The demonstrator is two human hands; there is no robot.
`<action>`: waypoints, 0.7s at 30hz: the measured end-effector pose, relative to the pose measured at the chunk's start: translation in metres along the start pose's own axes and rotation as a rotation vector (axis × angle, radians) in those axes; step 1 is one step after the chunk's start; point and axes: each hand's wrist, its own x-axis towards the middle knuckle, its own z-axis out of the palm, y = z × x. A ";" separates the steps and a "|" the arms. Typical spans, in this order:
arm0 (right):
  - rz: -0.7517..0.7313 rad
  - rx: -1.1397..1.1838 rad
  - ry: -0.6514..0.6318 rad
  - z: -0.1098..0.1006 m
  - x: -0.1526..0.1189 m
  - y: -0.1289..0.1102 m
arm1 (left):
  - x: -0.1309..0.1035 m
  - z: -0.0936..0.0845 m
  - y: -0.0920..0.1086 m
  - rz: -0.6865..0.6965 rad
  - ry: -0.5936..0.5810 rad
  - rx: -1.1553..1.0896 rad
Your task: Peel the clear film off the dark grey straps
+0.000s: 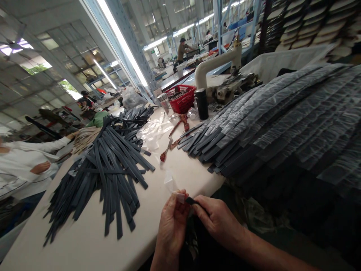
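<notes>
Two bare hands work close together just over the near edge of the worktop (152, 218): the left hand (172, 226) pinches the mouth of what looks like a clear film sleeve (180, 197), and the right hand (218, 216) is closed on a dark flat strip (191, 201), its end almost at the film. The step looks like lining up strip and opening; feeding it in would call for a spread mouth, a straight strip and a light push. Whether the tip is already inside, I cannot tell. On the worktop's left side, loose dark strips (113, 169) fan towards its middle; film-wrapped strips (254, 124) overhang its right edge. Pale surface shows between the two piles, so sideways reach looks tighter there than forward reach along the worktop's middle.
</notes>
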 end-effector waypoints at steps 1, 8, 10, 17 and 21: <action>0.000 0.000 -0.001 0.000 0.001 -0.001 | 0.000 0.000 -0.001 0.001 -0.008 0.000; 0.000 0.018 0.000 0.000 0.005 -0.001 | -0.002 -0.003 -0.002 0.004 -0.041 0.010; -0.003 0.010 -0.004 0.002 0.005 0.000 | -0.001 -0.003 -0.003 0.003 -0.046 0.018; -0.048 0.057 -0.043 0.005 0.007 0.000 | 0.000 -0.003 -0.008 0.015 -0.071 0.099; 0.002 0.161 -0.095 0.010 0.008 0.001 | -0.004 -0.009 -0.014 0.066 -0.124 0.165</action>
